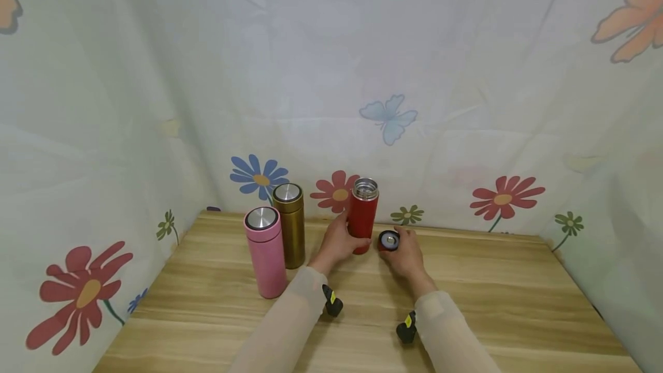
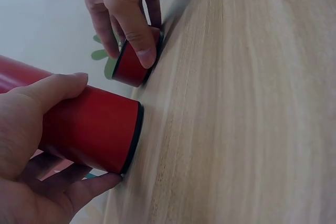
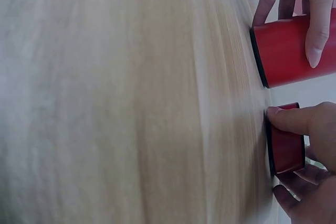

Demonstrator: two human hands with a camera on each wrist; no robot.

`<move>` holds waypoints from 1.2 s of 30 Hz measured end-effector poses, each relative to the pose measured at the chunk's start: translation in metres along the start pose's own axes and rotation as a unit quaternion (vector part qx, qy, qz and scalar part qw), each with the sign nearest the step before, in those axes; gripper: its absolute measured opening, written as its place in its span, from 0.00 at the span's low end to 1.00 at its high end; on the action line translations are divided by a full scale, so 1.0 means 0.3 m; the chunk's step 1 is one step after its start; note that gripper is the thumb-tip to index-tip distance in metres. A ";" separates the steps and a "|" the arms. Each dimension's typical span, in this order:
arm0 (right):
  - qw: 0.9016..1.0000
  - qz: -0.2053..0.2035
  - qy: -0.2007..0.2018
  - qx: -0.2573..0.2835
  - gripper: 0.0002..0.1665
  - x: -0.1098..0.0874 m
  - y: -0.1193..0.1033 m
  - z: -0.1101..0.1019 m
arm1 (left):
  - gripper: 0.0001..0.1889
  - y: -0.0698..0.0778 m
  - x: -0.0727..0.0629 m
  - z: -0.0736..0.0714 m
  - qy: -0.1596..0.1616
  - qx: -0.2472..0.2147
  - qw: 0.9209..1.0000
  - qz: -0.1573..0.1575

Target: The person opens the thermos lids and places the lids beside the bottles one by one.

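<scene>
A red thermos bottle [image 1: 362, 212] stands upright near the back of the table, its steel mouth uncovered. My left hand [image 1: 339, 243] grips its lower body, thumb on one side and fingers round the other, as the left wrist view also shows. Just to the right, my right hand [image 1: 406, 255] holds the bottle's red lid [image 3: 287, 148] between thumb and fingers. The lid lies upside down at the tabletop, its pale inner side facing up in the head view. A short gap separates lid and bottle.
Left of the hands stand a closed pink thermos [image 1: 267, 263] and, just behind it, a closed gold thermos [image 1: 292, 235]. A flower-printed curtain [image 1: 440, 160] rises along the back edge of the wooden table [image 1: 492, 286] and on both sides.
</scene>
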State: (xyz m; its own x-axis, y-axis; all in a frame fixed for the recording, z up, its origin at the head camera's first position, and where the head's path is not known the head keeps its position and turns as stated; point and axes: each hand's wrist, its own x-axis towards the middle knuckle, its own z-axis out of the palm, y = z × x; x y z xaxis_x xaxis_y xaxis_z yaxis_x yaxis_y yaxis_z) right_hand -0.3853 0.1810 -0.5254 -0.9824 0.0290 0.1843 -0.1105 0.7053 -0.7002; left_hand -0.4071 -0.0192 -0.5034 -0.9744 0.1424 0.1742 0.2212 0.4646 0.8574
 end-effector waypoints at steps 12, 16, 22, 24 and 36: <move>1.000 0.000 -0.006 0.004 0.52 -0.005 -0.003 -0.004 | 0.43 0.013 -0.006 0.005 0.005 0.002 1.000 -0.025; 1.000 0.005 -0.018 0.011 0.54 -0.007 -0.005 -0.018 | 0.45 0.021 -0.012 0.004 0.008 -0.003 0.999 -0.031; 0.999 0.007 -0.038 0.015 0.57 -0.013 0.000 -0.048 | 0.49 0.031 -0.031 -0.003 0.007 -0.004 0.999 -0.035; 0.999 0.008 -0.048 0.010 0.58 -0.014 0.005 -0.056 | 0.50 0.036 -0.039 -0.007 0.007 0.000 0.999 -0.033; 0.996 0.022 -0.084 0.031 0.61 -0.075 -0.006 -0.124 | 0.54 0.115 -0.135 -0.062 -0.005 0.046 0.997 -0.061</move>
State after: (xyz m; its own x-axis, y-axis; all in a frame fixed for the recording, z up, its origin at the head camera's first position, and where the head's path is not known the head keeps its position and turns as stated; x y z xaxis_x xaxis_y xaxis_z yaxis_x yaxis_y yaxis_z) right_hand -0.3574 0.2053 -0.5027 -0.9972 -0.0641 0.0375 -0.0706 0.6601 -0.7478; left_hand -0.3608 -0.0253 -0.4719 -0.9939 0.0881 0.0665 0.1045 0.5568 0.8241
